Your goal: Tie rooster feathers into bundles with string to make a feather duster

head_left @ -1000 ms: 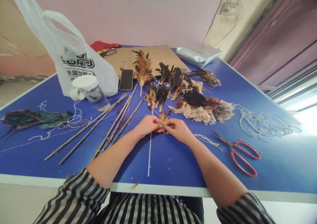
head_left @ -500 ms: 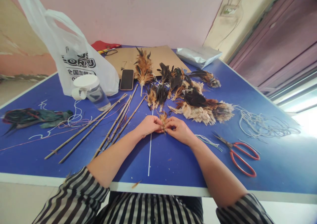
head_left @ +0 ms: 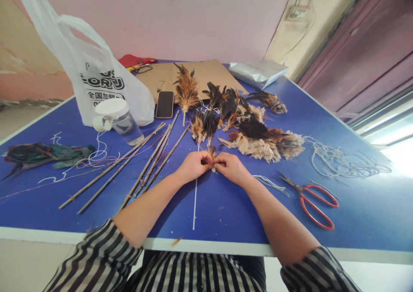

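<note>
Both hands meet over the middle of the blue table. My left hand [head_left: 194, 166] is closed, thumb and fingers pinching a small bunch of brown feathers [head_left: 211, 152]. From the other side my right hand [head_left: 232, 167] pinches the same bunch near its base, fingertips almost touching those of the left. The fingers cover most of the bunch; whether a thread is wound round it I cannot tell. Just beyond lie bunches of black and brown feathers [head_left: 209, 122] and a pale, fluffy feather bundle [head_left: 258, 147]. A brown feather duster head on a stick [head_left: 186, 89] lies behind them.
Several thin sticks [head_left: 156, 158] lie left of my hands, near a lidded water jug [head_left: 121, 122], a plastic bag [head_left: 106, 76] and a phone [head_left: 165, 104]. Red-handled scissors [head_left: 308, 199], short strings [head_left: 271, 184] and a tangle of pale string [head_left: 345, 160] lie right. Cardboard [head_left: 213, 70] lies behind.
My fingers have shifted slightly on the feather bunch and now cover more of it, the left hand curling a little further over. Nothing else on the table has moved.
</note>
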Tool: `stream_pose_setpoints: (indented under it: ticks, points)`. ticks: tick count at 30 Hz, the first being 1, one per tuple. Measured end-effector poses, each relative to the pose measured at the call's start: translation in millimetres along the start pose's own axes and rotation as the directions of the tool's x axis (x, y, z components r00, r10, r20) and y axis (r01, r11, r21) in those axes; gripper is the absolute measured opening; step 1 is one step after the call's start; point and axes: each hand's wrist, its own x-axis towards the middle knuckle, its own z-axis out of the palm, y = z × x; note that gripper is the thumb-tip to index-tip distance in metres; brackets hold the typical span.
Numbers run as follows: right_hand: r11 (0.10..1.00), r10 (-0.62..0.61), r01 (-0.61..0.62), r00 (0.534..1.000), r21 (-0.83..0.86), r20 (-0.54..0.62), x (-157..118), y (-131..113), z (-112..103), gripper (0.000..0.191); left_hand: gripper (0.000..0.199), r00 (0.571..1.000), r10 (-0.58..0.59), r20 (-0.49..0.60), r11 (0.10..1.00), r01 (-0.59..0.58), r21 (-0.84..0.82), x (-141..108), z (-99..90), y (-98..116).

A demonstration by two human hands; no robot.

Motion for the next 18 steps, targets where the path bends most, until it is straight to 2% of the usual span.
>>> stream_pose_setpoints:
  ticks: [7,11,18]
  points:
    - [0.994,0.102,-0.102,0.995,-0.03,0.019,2.6,1.2,-1.8,0.015,0.016,0.98,0.19,0.053,0.95,-0.197,0.241,-3.3,-2.0,7.1]
    - [0.986,0.166,-0.165,0.985,-0.03,0.038,5.6,2.0,-2.5,0.016,0.021,0.965,0.253,0.062,0.905,-0.259,0.337,-3.6,0.3,2.8]
    - [0.969,0.237,-0.241,0.969,0.061,0.076,7.9,8.0,-2.3,0.021,0.032,0.935,0.352,0.034,0.848,-0.334,0.411,-4.4,5.5,-8.4]
